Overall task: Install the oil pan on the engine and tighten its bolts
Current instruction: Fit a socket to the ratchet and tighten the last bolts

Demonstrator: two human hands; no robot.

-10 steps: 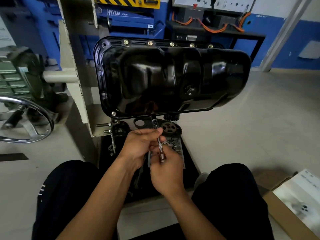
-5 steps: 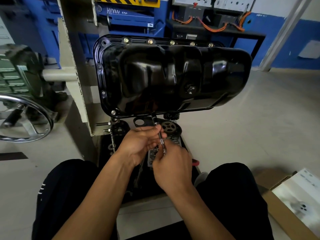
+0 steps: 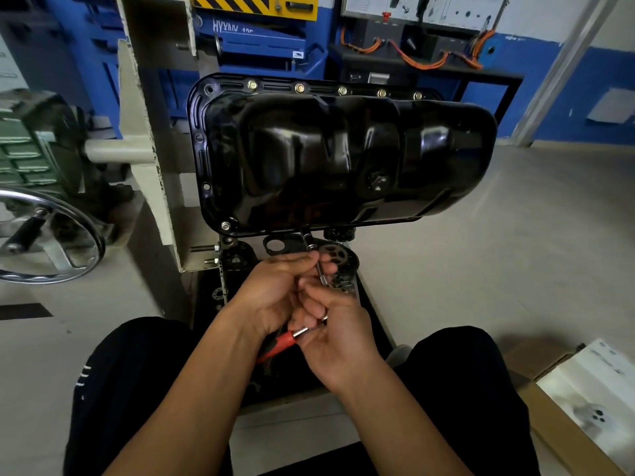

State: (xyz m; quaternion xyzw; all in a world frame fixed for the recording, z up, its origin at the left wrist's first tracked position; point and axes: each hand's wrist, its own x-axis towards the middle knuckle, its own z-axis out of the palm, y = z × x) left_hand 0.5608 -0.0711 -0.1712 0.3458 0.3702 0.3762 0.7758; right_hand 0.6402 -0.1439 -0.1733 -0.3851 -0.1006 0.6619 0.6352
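The glossy black oil pan (image 3: 336, 159) sits against the engine on a stand, with several brass-coloured bolts (image 3: 299, 87) along its top flange and one bolt (image 3: 225, 226) at its lower left corner. A socket extension (image 3: 314, 255) reaches up to the pan's bottom flange. My left hand (image 3: 278, 290) pinches the extension shaft just below the socket. My right hand (image 3: 338, 334) grips the ratchet with the red handle (image 3: 280, 345), which points down-left under my left wrist.
A chrome handwheel (image 3: 48, 235) and a green gearbox (image 3: 31, 146) stand at the left. The cream stand bracket (image 3: 144, 152) runs beside the pan. A cardboard box (image 3: 577, 403) lies at the lower right. Engine timing parts (image 3: 335, 255) show below the pan.
The right hand has swung the ratchet so its red handle now points down-left and shows under the left wrist. The left hand stays pinched on the extension.
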